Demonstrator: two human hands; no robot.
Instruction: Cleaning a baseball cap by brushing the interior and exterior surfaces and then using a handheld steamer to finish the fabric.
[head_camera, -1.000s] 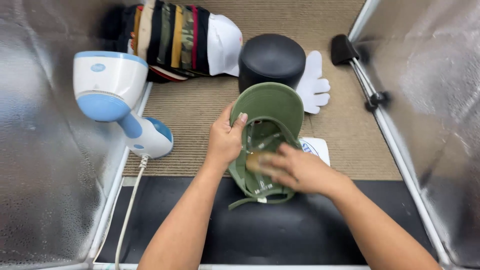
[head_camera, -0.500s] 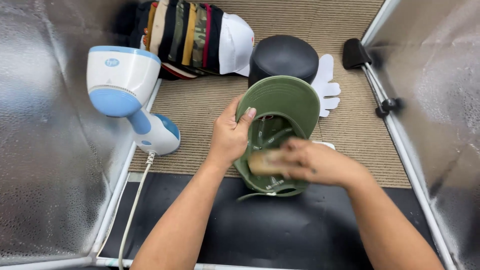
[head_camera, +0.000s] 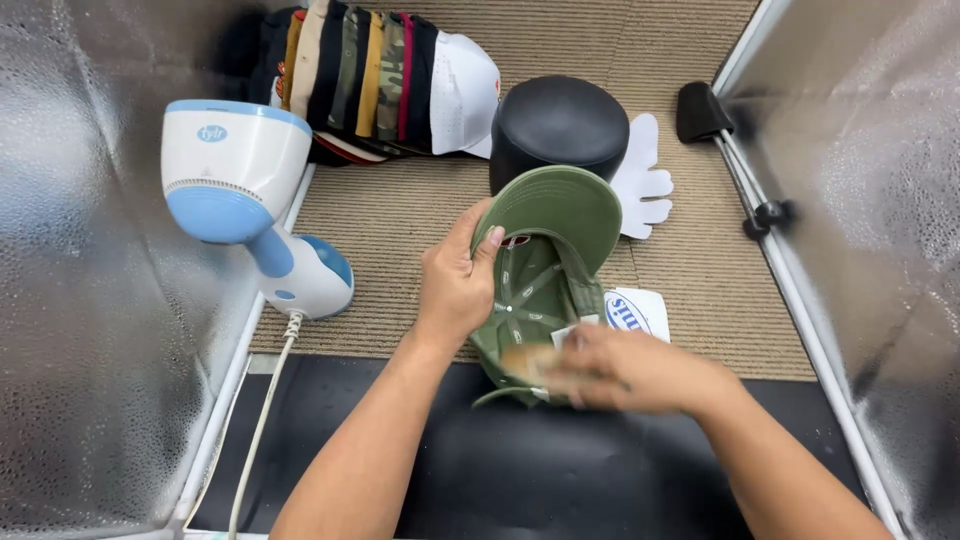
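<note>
Landmark: the green cap (head_camera: 548, 262), held upside down in the middle of the view, inside facing up, brim pointing away from the person.
Left hand (head_camera: 456, 283): wrapped around the cap's left edge, thumb pressed onto the underside of the brim, fingers hidden behind the crown.
Right hand (head_camera: 620, 366): closed around something small and tan at the near end of the cap, right by the back strap; it's blurred, so what's gripped can't really be made out.
Cap position: held just above the seam where the ribbed tan mat (head_camera: 400, 215) meets the black mat (head_camera: 560, 470).
Left of the cap: a white and blue handheld steamer (head_camera: 245, 190) is stood on the tan mat, cord trailing toward the near edge.
Beyond the cap: a black dome-shaped cap form (head_camera: 556, 125), nearly touching the brim, with a white hand-shaped cutout (head_camera: 643, 180) just beside it.
Far left of the form: a row of stacked caps (head_camera: 385, 80) in mixed colours.
Right of the cap: a white round tag (head_camera: 632, 312), partly covered.
Sides: foil-lined walls (head_camera: 80, 300) are seen left and right.
</note>
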